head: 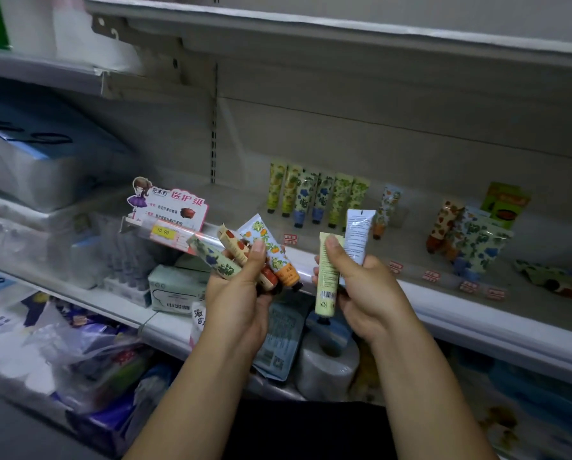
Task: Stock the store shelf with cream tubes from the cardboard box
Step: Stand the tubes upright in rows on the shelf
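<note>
The person's left hand (241,293), nearest the lens, is clamped on a fan of three cream tubes: a blue-flower tube (211,257) on the left, a red-fruit tube (236,249) in the middle and an orange-fruit tube (271,250) on the right. The thumb lies across them. Just beside it, apart from it, the right hand (367,293) grips two more. A pale green tube (327,277) hangs cap down under the thumb, with a light blue tube (358,234) standing behind it, printed back toward the camera.

Beyond the hands, at far left, lie plastic-wrapped tissue packs (29,167), blurred. A pink promotional sign (168,207) with a cartoon girl stands at the shelf's (444,313) front edge, above a yellow price tag (162,231). Below it, on the lower shelf, sit a pale green pack (172,287) and a wrapped toilet paper roll (327,363).

At the back of the shelf a row of six tubes (314,197) stands cap down, touching side by side: yellow-green, then blue-flowered, then green. A single orange-capped tube (387,207) stands just right of the row. Further right a loose cluster of tubes (460,237) leans together in front of a green carton (505,204). At far right one tube (556,280) lies flat.
</note>
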{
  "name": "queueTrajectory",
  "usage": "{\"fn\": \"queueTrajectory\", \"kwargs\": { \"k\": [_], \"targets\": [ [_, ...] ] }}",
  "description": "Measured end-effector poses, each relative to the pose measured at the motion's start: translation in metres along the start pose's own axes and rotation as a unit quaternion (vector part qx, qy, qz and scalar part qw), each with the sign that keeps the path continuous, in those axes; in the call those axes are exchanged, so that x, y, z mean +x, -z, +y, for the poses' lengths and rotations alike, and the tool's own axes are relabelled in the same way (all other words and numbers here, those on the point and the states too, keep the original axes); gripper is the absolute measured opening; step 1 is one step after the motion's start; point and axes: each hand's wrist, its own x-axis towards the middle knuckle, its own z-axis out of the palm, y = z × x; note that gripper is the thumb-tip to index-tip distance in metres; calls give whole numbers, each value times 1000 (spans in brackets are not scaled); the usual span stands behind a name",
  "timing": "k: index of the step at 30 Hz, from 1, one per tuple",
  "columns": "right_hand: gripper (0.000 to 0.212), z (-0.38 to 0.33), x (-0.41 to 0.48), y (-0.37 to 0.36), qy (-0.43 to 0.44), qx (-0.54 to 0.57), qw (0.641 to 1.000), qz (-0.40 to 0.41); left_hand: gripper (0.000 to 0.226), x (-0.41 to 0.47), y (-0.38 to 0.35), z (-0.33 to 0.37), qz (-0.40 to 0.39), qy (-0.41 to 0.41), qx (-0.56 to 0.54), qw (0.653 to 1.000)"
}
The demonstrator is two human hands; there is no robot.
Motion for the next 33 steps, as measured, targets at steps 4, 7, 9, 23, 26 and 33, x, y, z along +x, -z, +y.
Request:
{"fn": "queueTrajectory", "kwargs": {
  "k": [4, 7, 9, 23, 26, 33],
  "targets": [
    [23, 3, -3, -5, 14, -26, 999, -22, 28, -6, -4, -4, -25, 16, 12, 1000],
    [18, 2, -5, -6, 18, -11, 999, -30, 51, -10, -7, -3, -36, 17, 27, 999],
    [17, 1, -7, -7, 19, -5, 999, -43, 59, -11, -8, -2, -32, 23, 56, 998],
    [31, -3, -6, -6, -1, 6, 1000, -29, 35, -6, 2, 0, -143, 124, 164, 968],
    [29, -2, -4, -1, 14, -44, 999, -19, 38, -10, 0, -1, -179, 130, 160, 962],
    [30, 1, 0, 9, 28, -112, 992, -52, 36, -11, 0, -2, -214, 146, 181, 949]
  ]
}}
